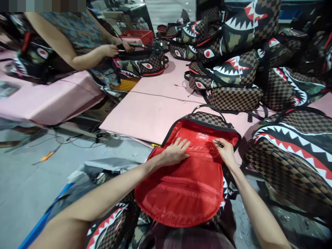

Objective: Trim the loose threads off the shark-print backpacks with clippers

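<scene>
In front of me a checked backpack (210, 119) lies unzipped at the table's edge, its red-lined flap (178, 204) folded down toward my lap. Fingers spread, my left hand (176, 151) lies on the red lining near the flap's fold. My right hand (225, 150) is closed at the right side of the opening. A small dark tool (219, 144) with a shiny tip pokes out of its fingers; its kind is too small to make out. Inside, a pale label (203, 136) sits on the back lining. The carry handle (207, 108) arches at the far side.
Shark-mouth backpacks (236, 71) are heaped at the right and back of the pink table (153, 107). Another large one (295, 148) lies close on my right. At left, a co-worker's hands (111, 51) handle a backpack. An orange-handled tool (47, 156) lies on the floor.
</scene>
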The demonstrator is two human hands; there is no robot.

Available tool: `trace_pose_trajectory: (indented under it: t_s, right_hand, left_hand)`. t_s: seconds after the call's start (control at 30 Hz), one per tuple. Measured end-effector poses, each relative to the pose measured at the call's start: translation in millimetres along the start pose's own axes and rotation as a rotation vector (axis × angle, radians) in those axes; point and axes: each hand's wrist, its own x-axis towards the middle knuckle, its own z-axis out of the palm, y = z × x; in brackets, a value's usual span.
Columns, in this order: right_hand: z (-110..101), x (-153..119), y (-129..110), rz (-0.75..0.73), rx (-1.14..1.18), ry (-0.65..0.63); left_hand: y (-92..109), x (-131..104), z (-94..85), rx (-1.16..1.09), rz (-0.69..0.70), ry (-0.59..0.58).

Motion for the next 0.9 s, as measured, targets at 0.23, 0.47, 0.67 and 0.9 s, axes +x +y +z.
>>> trace_pose_trajectory:
  t_s: [0.23, 0.47, 0.67, 0.9]
  right_hand:
    - [8, -17, -50, -0.114, -0.646, -0.418]
    - [-16, -60, -36, 0.055, -0.87, -0.368]
    - [-15, -59, -41, 0.097, -0.888, -0.371]
    - [-18, -55, -41, 0.122, -0.869, -0.417]
  left_hand:
    - [-10, -39, 20.4, 0.08, -0.139, 0.271]
    - [-22, -63, 35.2, 0.063, -0.082, 0.142]
    - [-20, -57, 41.3, 0.037, 0.021, 0.169]
    - [-18, -39, 25.9, -0.038, -0.044, -0.182]
